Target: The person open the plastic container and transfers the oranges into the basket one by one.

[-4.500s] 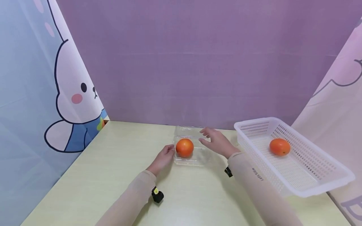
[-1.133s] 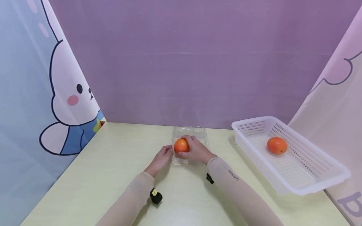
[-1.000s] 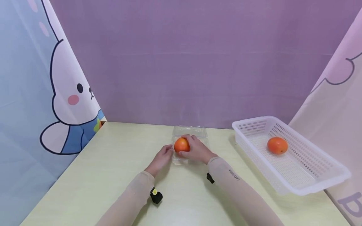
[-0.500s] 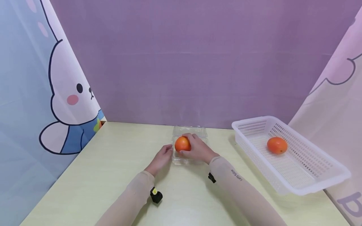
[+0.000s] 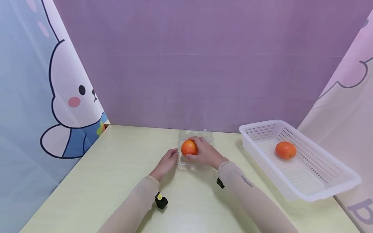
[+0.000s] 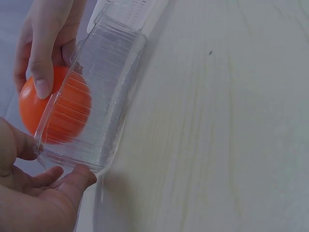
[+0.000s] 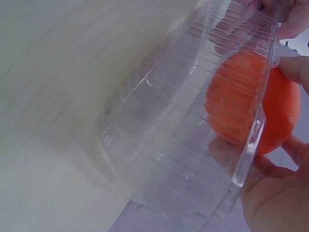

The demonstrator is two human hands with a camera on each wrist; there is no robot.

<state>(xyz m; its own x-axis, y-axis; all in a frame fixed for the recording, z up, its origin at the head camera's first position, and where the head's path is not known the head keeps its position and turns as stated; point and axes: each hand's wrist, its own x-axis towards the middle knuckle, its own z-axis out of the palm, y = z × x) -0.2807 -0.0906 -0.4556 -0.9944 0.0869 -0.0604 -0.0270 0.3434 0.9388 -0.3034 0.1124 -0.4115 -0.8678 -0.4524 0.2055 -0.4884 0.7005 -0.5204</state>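
My right hand (image 5: 206,153) grips an orange (image 5: 189,148), fingers over its top and thumb at its near side. The orange is inside the clear plastic clamshell box (image 5: 186,165), whose lid (image 5: 196,134) lies back on the far side. In the left wrist view the orange (image 6: 58,111) rises partly above the box's rim, near the left end. My left hand (image 5: 166,164) holds the box's left edge, its fingertips against the end wall (image 6: 72,162). Through the clear side in the right wrist view, the orange (image 7: 236,96) appears clasped from below and beside.
To the right stands a white perforated plastic basket (image 5: 306,181) with one orange-red, oval fruit (image 5: 286,150) in it. A purple curtain (image 5: 186,64) hangs behind the pale wooden table (image 5: 116,161). Printed cloths hang at both sides.
Since the oldest frame, my right hand has come from the right and taken hold of the orange. Over the last second, hand and orange have shifted slightly right and away. The left hand stays put.
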